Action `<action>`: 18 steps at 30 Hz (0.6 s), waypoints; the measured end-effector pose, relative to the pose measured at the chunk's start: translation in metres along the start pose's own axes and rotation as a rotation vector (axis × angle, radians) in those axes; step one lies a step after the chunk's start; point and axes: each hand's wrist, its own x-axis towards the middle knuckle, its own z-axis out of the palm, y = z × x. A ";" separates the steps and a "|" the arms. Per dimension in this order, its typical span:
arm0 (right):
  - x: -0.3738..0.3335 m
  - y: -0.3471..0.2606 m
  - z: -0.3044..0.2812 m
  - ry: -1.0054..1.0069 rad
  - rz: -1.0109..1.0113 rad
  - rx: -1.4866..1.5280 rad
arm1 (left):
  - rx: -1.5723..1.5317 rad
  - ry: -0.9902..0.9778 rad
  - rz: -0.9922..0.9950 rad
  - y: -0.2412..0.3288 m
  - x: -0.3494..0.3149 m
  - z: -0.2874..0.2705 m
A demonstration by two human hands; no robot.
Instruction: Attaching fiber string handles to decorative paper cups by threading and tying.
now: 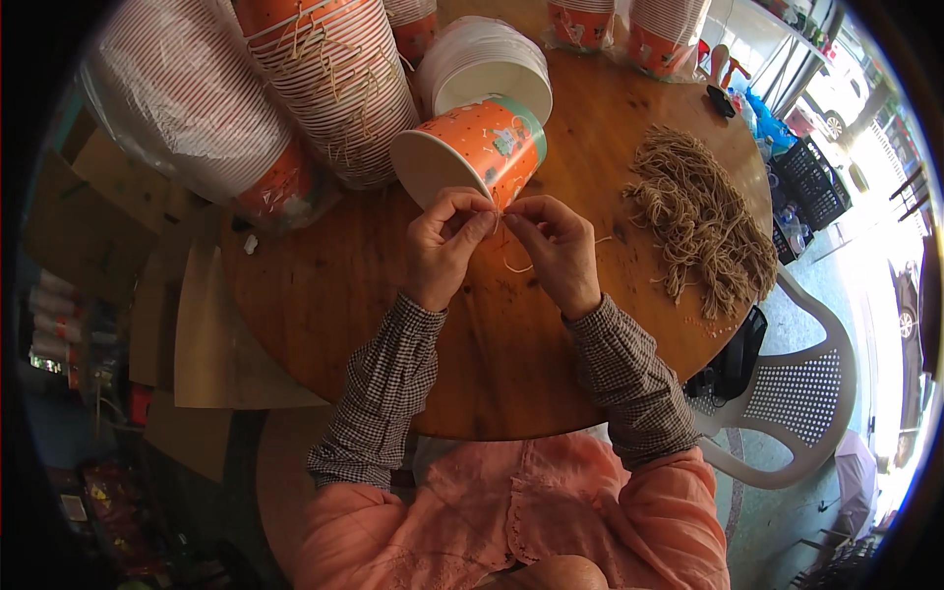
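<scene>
An orange paper bucket (470, 143) with a pale green band and printed pictures lies on its side on the round wooden table. At its near edge, my left hand (444, 246) and my right hand (557, 248) meet, thumbs and fingertips pinched together. Between them runs a thin tan cord (511, 267), its loose end curling below my right hand. The fingertips hide just where the cord meets the bucket. Touching the bucket from behind is a stack of white-rimmed paper buckets (492, 79) lying on its side.
To the right lies a heap of tan cords (703, 221). A tall stack of orange buckets (329, 88) with cords hanging from them leans at the left, beside plastic-wrapped buckets (187, 93). More wrapped buckets (664, 34) stand at the back. A plastic chair (801, 393) is at the right.
</scene>
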 end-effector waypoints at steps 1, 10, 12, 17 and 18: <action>0.003 0.006 -0.002 -0.002 -0.045 0.031 | -0.001 -0.003 0.000 0.001 0.000 0.001; 0.000 -0.020 -0.008 -0.206 0.363 0.394 | 0.005 0.064 -0.027 0.003 0.000 -0.001; 0.000 -0.019 -0.006 -0.201 0.349 0.392 | -0.018 0.100 -0.016 0.005 0.001 -0.001; -0.001 -0.018 -0.004 -0.224 0.328 0.298 | -0.033 0.126 0.007 -0.001 0.001 -0.003; -0.002 -0.018 -0.003 -0.226 0.328 0.298 | -0.040 0.138 0.017 -0.002 0.001 -0.005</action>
